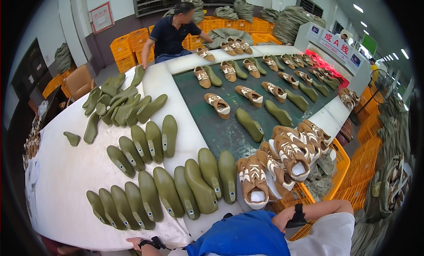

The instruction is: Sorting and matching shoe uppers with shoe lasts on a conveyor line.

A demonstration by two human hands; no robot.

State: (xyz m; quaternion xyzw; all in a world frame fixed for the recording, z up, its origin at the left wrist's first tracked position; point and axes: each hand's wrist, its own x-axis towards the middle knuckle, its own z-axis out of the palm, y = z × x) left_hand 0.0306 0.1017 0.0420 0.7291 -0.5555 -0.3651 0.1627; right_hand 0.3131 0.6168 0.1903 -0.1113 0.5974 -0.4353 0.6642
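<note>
At the near worktop (66, 181) edge, left hand (134, 242) rests low on the white surface, grip hidden, cannot tell. Right hand (282, 220) sits loosely curled, empty, just below the tan shoe (254, 182) at the pile's near end. Green shoe lasts (168, 192) stand in rows between both hands.

olive-green shoe lasts (201, 183), tan-and-white sneakers (253, 182), orange crates (349, 167)

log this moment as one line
left hand: table edge, empty | right hand: by orange crate, empty | nearest: green shoe lasts, tan shoes
</note>
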